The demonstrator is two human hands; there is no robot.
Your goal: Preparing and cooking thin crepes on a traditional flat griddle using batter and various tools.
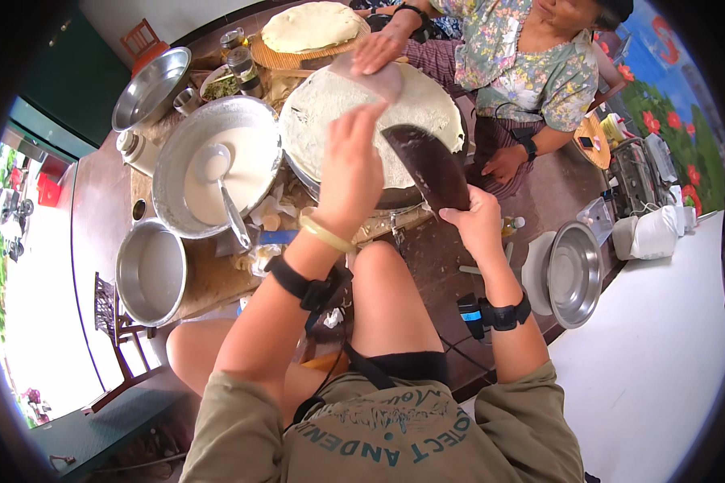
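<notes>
A dark half-moon scraper [428,167] is gripped at its lower end by my right hand [477,224], its blade slanting up over the near right edge of the griddle. On that round griddle lies a broad pale sheet of thin batter or flatbread [314,113]. My left hand [353,171], with a bangle at the wrist, hovers over the sheet's near side, holding nothing, fingers stretched away from me. Across from me, another person's hand [379,52] presses a pale, half-moon scraper [369,79] against the far side of the sheet.
Left of the griddle stands a large basin [163,181] of white batter with a metal ladle [227,201] inside. A smaller metal pot [149,278] sits nearer me. Stacked flatbreads [310,28] rest on a woven tray at the back. A metal bowl [576,274] is at the right.
</notes>
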